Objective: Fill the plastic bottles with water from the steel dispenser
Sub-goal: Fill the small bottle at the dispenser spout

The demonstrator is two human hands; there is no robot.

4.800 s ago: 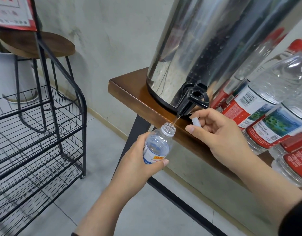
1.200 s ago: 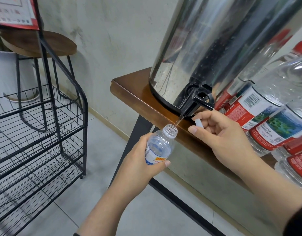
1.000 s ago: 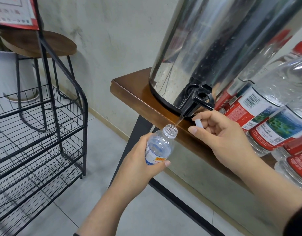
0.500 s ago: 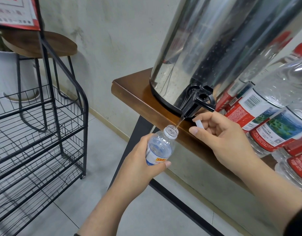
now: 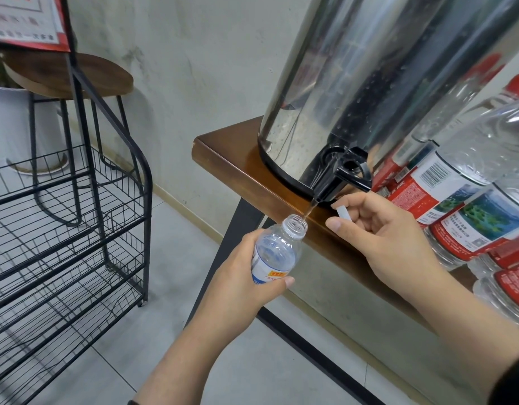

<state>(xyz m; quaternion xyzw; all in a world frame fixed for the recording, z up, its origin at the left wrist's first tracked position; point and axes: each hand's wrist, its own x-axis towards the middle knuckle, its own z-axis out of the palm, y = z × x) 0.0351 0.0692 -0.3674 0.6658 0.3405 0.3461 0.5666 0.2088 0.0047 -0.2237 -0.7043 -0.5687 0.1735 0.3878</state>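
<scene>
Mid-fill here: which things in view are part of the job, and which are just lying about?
In the job: small bottle in left hand; white cap in right hand; steel dispenser and its black tap; large bottles on the table.

Lying about: wire rack; stool; white pot.

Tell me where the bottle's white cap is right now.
The white cap sits in the right hand, pinched in its curled fingers just below the dispenser's black tap, right of the open bottle.

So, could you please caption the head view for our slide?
Left hand holds small bottle under dispenser tap; right hand pinches its cap.
</scene>
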